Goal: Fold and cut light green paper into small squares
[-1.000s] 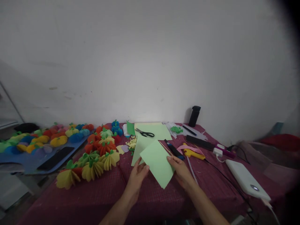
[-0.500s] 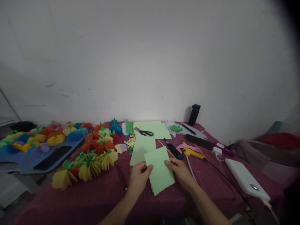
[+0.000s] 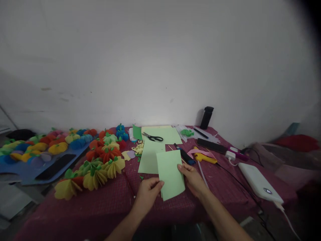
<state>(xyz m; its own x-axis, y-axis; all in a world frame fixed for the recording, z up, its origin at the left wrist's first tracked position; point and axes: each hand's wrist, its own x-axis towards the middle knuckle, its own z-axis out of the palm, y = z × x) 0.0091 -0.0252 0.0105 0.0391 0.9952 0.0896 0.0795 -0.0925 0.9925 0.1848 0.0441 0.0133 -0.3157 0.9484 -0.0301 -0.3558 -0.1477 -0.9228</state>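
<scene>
Pale green paper sheets (image 3: 171, 174), rectangular and stacked together, are held up above the table's front part. My left hand (image 3: 148, 194) pinches their lower left edge between thumb and fingers. On the right edge, my right hand (image 3: 192, 177) grips them with its thumb on the front face; its other fingers are partly hidden behind. Beyond the held sheets lies a larger pale green sheet (image 3: 150, 159). Black-handled scissors (image 3: 153, 137) rest open on the paper at the back. A dark utility knife (image 3: 185, 154) lies just past my right hand.
Colourful pumpkin-shaped crafts (image 3: 110, 155) crowd the left side, near a black phone (image 3: 55, 166). At right are a yellow glue gun (image 3: 205, 158) with its cord, a white power bank (image 3: 260, 182) and a power strip (image 3: 237, 154). A black bottle (image 3: 207, 117) stands at the back.
The held sheets have turned more upright and shifted slightly up. My left hand has slid lower along their left edge, while my right hand has risen a little. The camera view has shifted slightly.
</scene>
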